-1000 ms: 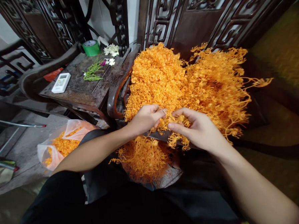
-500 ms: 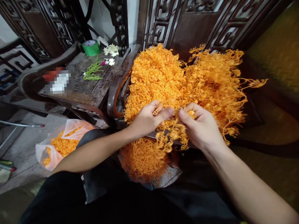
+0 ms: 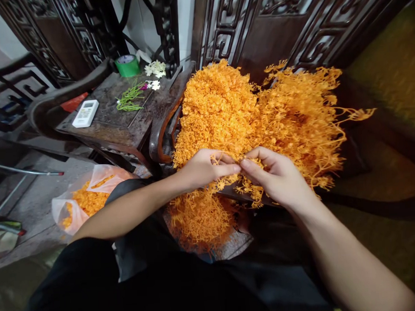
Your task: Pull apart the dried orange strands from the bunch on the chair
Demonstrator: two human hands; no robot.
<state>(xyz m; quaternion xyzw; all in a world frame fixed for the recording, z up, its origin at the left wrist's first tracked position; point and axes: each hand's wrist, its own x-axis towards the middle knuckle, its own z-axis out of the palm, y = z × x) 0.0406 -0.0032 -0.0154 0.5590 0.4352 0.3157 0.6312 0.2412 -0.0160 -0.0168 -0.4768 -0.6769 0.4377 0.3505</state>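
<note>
My left hand (image 3: 210,168) and my right hand (image 3: 278,172) meet at the fingertips in front of a big heap of orange plastic flower pieces (image 3: 219,108). Between my left thumb and fingers is an orange plastic flower piece (image 3: 215,186), with thin strands hanging below the palm. My right thumb and forefinger pinch at the same spot, on another orange flower piece (image 3: 253,190); the exact joint is hidden by the fingertips. A looser, stringier orange bunch (image 3: 298,109) spreads behind my right hand. Lower down, between my knees, sits a further orange pile (image 3: 204,220).
On the dark wooden side table (image 3: 122,125) are green tape (image 3: 127,66), a white remote control (image 3: 85,113), green stems (image 3: 131,98) and white flowers (image 3: 155,69). A plastic bag (image 3: 71,218) of orange pieces stands on the floor at left, near metal legs (image 3: 24,173).
My two hands have come together, and their fingertips now meet. The orange strands dangling between them have shifted left, under my left hand. The remote control, blurred out before, shows clearly.
</note>
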